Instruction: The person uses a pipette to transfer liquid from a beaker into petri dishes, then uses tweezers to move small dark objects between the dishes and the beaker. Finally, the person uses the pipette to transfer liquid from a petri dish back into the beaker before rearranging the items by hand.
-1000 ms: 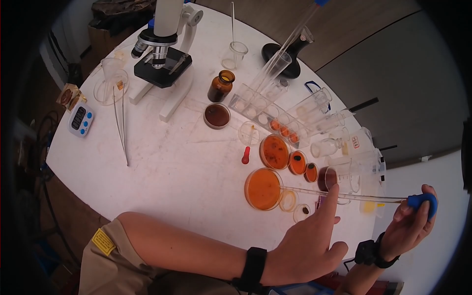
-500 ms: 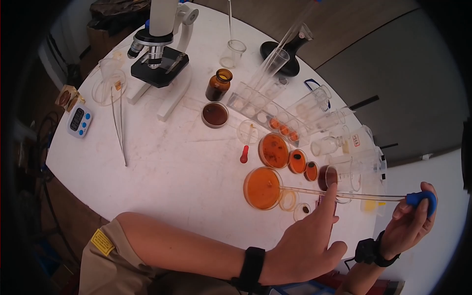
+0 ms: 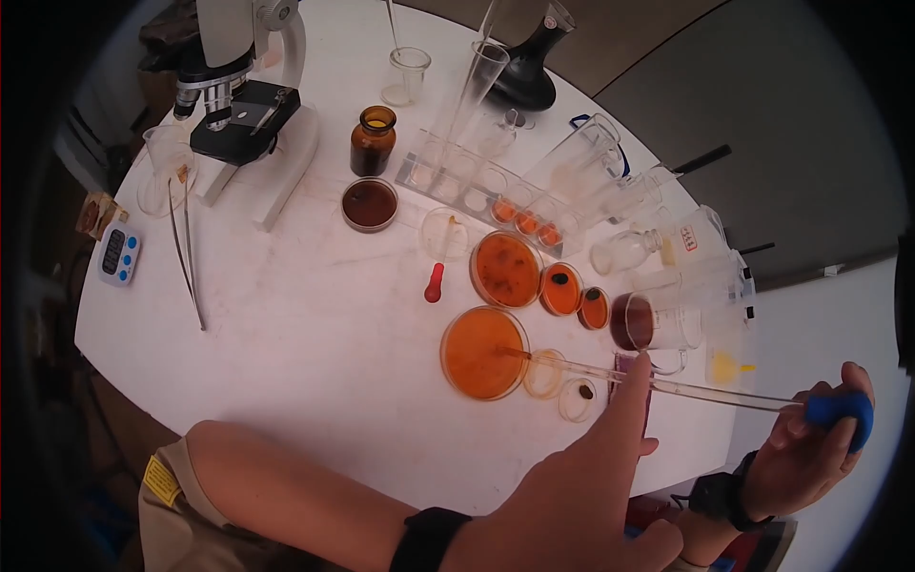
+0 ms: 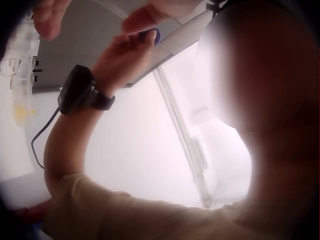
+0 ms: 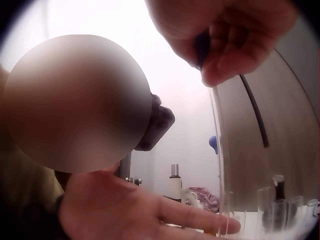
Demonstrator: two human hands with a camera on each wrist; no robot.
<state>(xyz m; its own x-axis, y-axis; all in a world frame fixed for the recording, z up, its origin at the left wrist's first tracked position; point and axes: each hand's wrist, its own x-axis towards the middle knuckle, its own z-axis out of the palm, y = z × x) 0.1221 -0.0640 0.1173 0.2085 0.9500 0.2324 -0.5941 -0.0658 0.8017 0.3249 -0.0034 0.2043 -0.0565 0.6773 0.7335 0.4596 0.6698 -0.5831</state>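
Observation:
A long glass pipette [image 3: 701, 393] slants across the table, its blue bulb [image 3: 848, 417] gripped between the thumb and fingers of my right hand [image 3: 801, 453]. Its brownish lower end is over or in the large orange dish [image 3: 477, 357]; whether it touches the bottom I cannot tell. My left hand [image 3: 581, 486] reaches from below, index finger stretched out with the tip at the pipette's middle. The right wrist view shows that left hand [image 5: 125, 210] with straight fingers beside the glass tube [image 5: 222, 150], under the right hand [image 5: 230, 35].
Beside the large dish lie smaller orange dishes [image 3: 560, 289] and clear dishes [image 3: 577, 400]. Behind are a tube rack [image 3: 481, 195], a brown bottle [image 3: 373, 143] and glassware. A microscope [image 3: 243, 119], tweezers [image 3: 186, 257], a timer [image 3: 119, 255] and a red-bulbed dropper [image 3: 435, 283] stand or lie leftward.
The head view has shifted, so the table's things appear farther left. The pipette slopes more in that view, and the right hand with the bulb appears slightly lower and farther right.

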